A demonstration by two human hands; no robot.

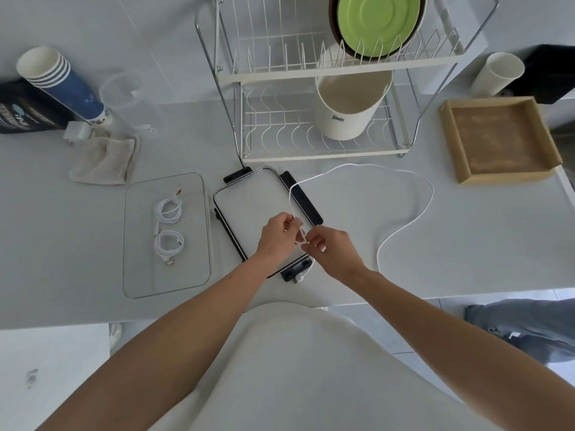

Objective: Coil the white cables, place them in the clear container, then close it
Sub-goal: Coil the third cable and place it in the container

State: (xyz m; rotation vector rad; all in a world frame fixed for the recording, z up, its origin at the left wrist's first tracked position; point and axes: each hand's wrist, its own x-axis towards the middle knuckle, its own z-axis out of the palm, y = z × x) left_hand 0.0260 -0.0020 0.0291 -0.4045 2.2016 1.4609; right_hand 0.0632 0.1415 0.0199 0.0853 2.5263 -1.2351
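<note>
Both hands over the clear rectangular lid with black latches (249, 206), mid-surface near the front edge. Left hand (278, 236) grip pinches a small loop of the long white cable (417, 209); right hand (334, 248) grip pinches the same cable just beside it. The cable's slack runs in a wide arc toward the right side of the surface; its plug end lies at the lid's front edge. Clear rectangular container (140, 275) sits left of the lid, holding two coiled white cables (169, 225).
</note>
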